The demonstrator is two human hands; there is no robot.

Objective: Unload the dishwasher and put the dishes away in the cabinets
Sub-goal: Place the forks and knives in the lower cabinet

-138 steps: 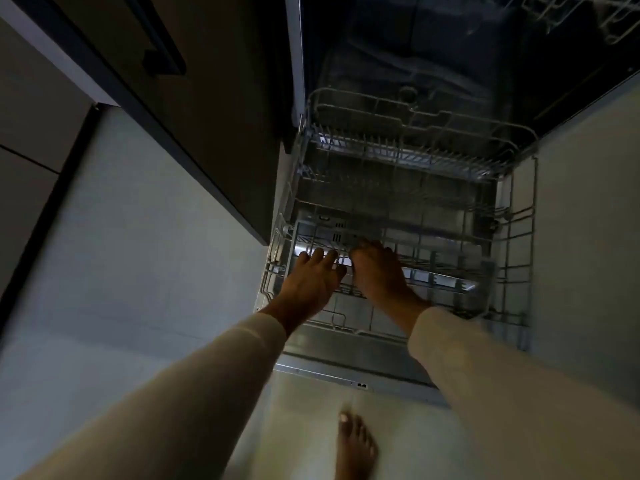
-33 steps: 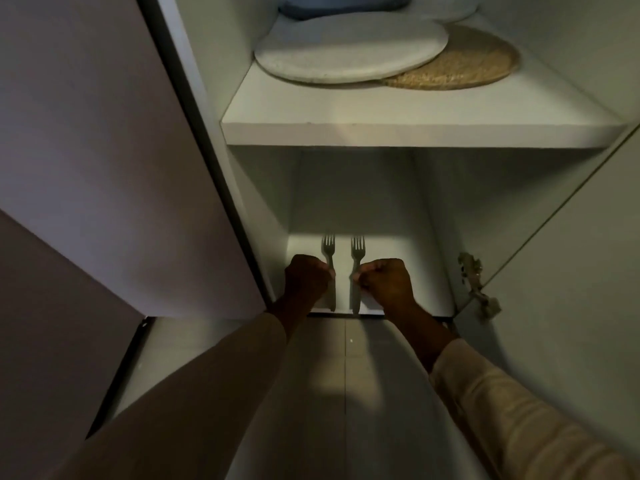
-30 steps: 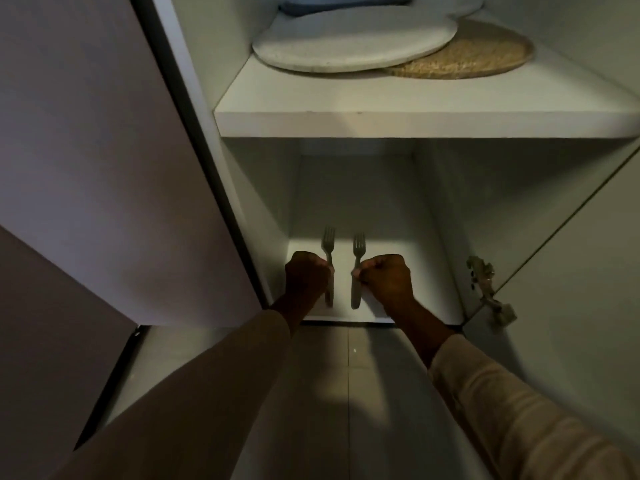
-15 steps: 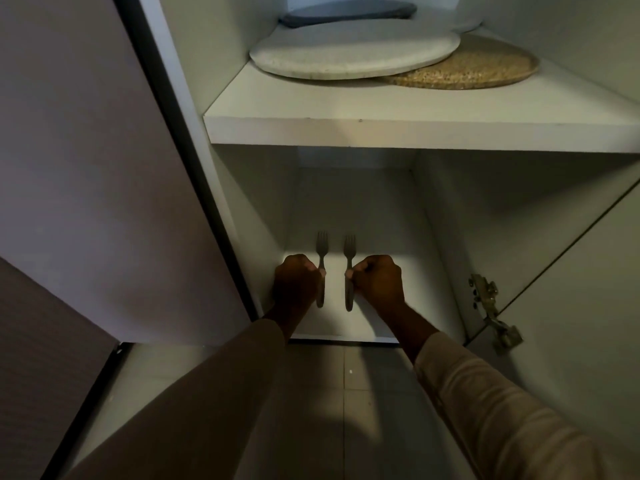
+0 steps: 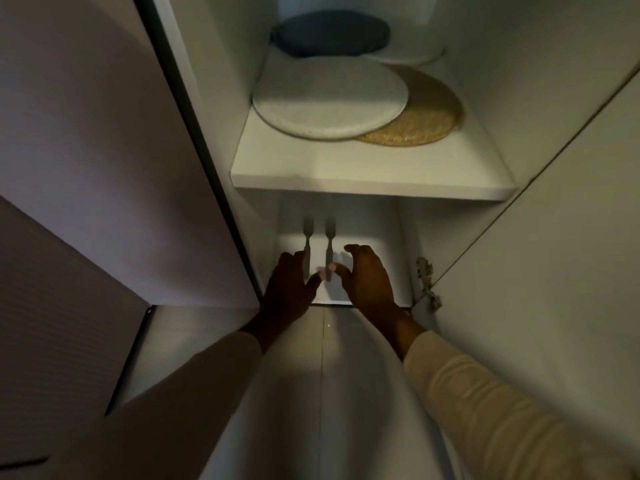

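Two metal forks lie side by side, tines pointing away, on the bottom shelf (image 5: pixel 374 268) of an open white cabinet. The left fork (image 5: pixel 307 242) and the right fork (image 5: pixel 329 244) are parallel and a little apart. My left hand (image 5: pixel 287 289) hovers over the left fork's handle end with fingers spread and relaxed. My right hand (image 5: pixel 369 275) is beside the right fork's handle, fingers loosely arched, thumb tip near the handle. Neither hand grips a fork.
The upper shelf (image 5: pixel 363 178) carries a white round plate (image 5: pixel 329 98), a woven mat (image 5: pixel 422 116) partly under it, and a dark round dish (image 5: pixel 329 34) behind. An open cabinet door (image 5: pixel 554 220) with a hinge (image 5: pixel 427 282) stands right; a panel (image 5: pixel 104 150) stands left.
Both hands gripped the forks half a second ago; now they have let go and opened, leaving the forks lying on the bottom shelf. The view has tilted upward.
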